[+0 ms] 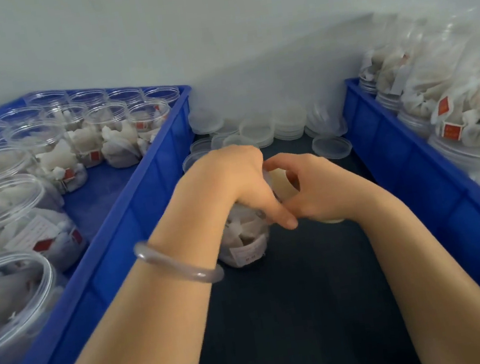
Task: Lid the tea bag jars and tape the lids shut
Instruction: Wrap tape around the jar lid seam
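Head view: left hand (232,182) grips the jar (246,247), right hand (323,194)'s fingers (280,160) pinch tape roll (282,182), between 2 blue crates (144,213).

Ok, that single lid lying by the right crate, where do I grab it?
Probably pinch the single lid by its near-left rim, coming from above: it lies flat and shallow on the table, with the right crate close on its right.

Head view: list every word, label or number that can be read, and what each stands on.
None is legible.
White label on the tea bag jar under the left hand: print blurred.
Red tea bag tags in the right blue crate: marks too small.
White slip in the left blue crate: blurred.
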`<move>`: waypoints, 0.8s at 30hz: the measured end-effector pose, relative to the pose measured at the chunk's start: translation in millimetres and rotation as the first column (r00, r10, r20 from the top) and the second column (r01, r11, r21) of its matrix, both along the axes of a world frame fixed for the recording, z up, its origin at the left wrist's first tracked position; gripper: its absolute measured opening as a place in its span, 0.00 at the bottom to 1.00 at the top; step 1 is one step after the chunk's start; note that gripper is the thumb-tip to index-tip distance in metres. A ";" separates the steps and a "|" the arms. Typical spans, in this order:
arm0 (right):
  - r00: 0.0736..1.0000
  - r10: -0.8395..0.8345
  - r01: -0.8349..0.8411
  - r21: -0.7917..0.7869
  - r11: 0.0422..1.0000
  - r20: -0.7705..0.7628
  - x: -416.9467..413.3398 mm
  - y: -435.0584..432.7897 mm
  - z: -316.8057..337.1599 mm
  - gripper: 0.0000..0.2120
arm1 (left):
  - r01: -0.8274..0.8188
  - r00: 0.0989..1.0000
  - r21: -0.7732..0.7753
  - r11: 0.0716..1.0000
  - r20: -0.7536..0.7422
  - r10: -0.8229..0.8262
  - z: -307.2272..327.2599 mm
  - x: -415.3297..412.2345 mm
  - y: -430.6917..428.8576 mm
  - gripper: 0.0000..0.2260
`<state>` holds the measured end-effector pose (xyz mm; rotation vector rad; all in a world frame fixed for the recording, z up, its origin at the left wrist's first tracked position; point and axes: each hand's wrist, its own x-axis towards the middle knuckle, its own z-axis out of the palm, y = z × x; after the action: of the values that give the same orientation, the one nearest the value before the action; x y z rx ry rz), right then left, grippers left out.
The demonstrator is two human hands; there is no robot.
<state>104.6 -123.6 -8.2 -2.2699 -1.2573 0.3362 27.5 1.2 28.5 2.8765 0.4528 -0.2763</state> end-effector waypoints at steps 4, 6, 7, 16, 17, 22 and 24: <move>1.000 -0.001 0.001 -0.015 1.000 0.019 -4.2 -0.7 1.3 0.35 | -0.001 0.999 -0.088 0.996 0.035 0.004 -4.1 2.4 6.1 0.35; 0.999 0.015 -0.016 -0.010 1.000 -0.032 -5.7 0.8 -0.1 0.35 | -0.023 0.999 -0.148 0.989 0.020 0.026 -1.9 2.2 12.4 0.32; 0.998 0.008 -0.009 -0.015 1.000 -0.057 -6.4 2.0 -0.7 0.35 | -0.035 0.999 -0.183 0.982 0.022 0.040 -2.0 4.1 13.6 0.29; 0.985 -0.107 0.107 0.009 0.994 0.135 -23.4 4.0 -15.5 0.25 | -0.134 0.942 -0.051 0.990 0.305 0.143 -28.2 9.1 -8.7 0.14; 0.974 -0.141 0.140 0.019 0.990 0.175 -26.5 4.7 -17.4 0.24 | -0.146 0.930 -0.076 0.986 0.329 0.163 -28.4 9.0 -8.3 0.13; 0.904 -0.281 0.313 -0.051 0.948 0.321 -37.6 -1.0 -16.1 0.15 | -0.167 0.922 -0.103 0.981 0.336 0.193 -26.3 15.4 -9.2 0.10; 0.902 -0.284 0.328 -0.088 0.941 0.325 -43.1 -2.8 -15.4 0.13 | -0.183 0.923 -0.094 0.979 0.325 0.204 -25.9 19.9 -8.8 0.11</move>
<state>61.5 -126.5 -23.5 -2.6723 -1.0143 -0.0517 47.3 -7.6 2.6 2.7127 0.6414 0.2246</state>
